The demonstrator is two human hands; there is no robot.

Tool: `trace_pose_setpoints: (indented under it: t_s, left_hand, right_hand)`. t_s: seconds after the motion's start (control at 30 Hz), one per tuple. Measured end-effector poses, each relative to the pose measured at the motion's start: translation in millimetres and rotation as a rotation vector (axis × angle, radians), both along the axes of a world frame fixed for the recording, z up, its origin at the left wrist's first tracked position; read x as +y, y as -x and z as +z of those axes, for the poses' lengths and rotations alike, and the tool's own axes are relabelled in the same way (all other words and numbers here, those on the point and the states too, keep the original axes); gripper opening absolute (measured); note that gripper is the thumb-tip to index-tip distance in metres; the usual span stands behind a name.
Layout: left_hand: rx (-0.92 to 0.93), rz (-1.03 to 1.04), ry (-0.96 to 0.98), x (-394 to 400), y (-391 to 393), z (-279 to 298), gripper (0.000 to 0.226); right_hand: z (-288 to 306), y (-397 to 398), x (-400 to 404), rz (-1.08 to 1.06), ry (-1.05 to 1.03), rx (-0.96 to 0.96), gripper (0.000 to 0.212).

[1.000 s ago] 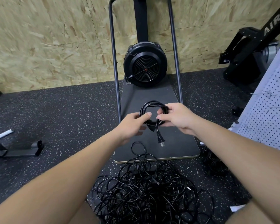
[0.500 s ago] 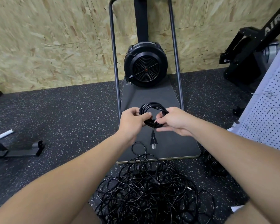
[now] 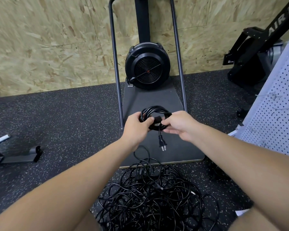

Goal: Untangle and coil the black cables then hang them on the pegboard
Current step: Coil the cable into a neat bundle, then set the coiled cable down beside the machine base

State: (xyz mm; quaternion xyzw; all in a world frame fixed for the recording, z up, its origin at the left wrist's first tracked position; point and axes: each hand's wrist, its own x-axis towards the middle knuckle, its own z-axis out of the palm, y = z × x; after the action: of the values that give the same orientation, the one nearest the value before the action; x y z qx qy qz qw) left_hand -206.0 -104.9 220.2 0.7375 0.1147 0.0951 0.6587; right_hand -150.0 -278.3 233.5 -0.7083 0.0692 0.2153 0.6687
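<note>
A small coil of black cable (image 3: 154, 110) is held up in front of me between both hands. My left hand (image 3: 136, 126) grips the coil's left side. My right hand (image 3: 179, 125) pinches its right side, thumb over the strands. A two-pin plug (image 3: 162, 144) hangs from the coil on a short tail. A large tangled heap of black cables (image 3: 150, 195) lies on the floor below my arms. The white pegboard (image 3: 274, 124) stands at the right edge.
A black fan unit (image 3: 147, 65) on a dark base plate (image 3: 182, 147) with two upright metal tubes stands ahead against the chipboard wall. Black gym equipment (image 3: 250, 55) sits at the far right, a metal foot (image 3: 17, 155) at the left. Speckled rubber floor all around.
The hanging plug tail has swung and now points straight down. Both hands have shifted slightly on the coil, which stays between them.
</note>
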Motion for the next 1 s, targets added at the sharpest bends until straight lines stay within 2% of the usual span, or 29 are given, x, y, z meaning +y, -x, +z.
trace_pose_setpoints:
  t_s: [0.07, 0.2, 0.27, 0.33, 0.43, 0.6, 0.67, 0.77, 0.87, 1.0]
  left_hand:
    - [0.029, -0.015, -0.017, 2.9, -2.8, -1.1, 0.011]
    - [0.07, -0.029, 0.143, 9.5, -5.4, 5.0, 0.012]
    - [0.077, -0.064, 0.233, 10.9, -6.2, 10.3, 0.006]
    - [0.094, -0.104, 0.338, 11.1, -5.8, 17.1, 0.018]
    - [0.07, -0.185, 0.361, 13.3, -4.9, 22.2, 0.026]
    - [0.01, -0.236, 0.102, 14.8, -2.7, 19.2, 0.007]
    - [0.012, -0.233, 0.008, 13.1, -0.1, 16.6, 0.027]
    - [0.016, -0.227, 0.014, 9.0, 2.2, 14.9, 0.051]
    - [0.017, -0.273, 0.045, 9.3, 0.9, 15.7, 0.05]
    - [0.005, -0.351, 0.01, 11.6, 0.4, 27.4, 0.04]
  right_hand:
    - [1.1, 1.7, -1.6, 0.044, 0.014, -0.026, 0.018]
    - [8.7, -1.6, -9.7, 0.279, -0.039, -0.003, 0.02]
    - [13.6, -3.0, -17.8, 0.436, -0.089, 0.012, 0.03]
    - [17.0, -2.8, -24.7, 0.507, -0.163, 0.027, 0.038]
    - [16.9, -0.9, -26.8, 0.445, -0.2, 0.016, 0.036]
    - [11.5, -1.5, -20.2, 0.389, -0.138, -0.077, 0.031]
    - [11.8, -4.2, -21.6, 0.336, -0.134, -0.12, 0.031]
    - [11.0, -8.5, -25.5, 0.263, -0.127, -0.145, 0.027]
    - [11.0, -9.7, -30.2, 0.208, -0.122, -0.154, 0.027]
    - [22.1, -6.0, -44.1, 0.241, -0.102, -0.155, 0.03]
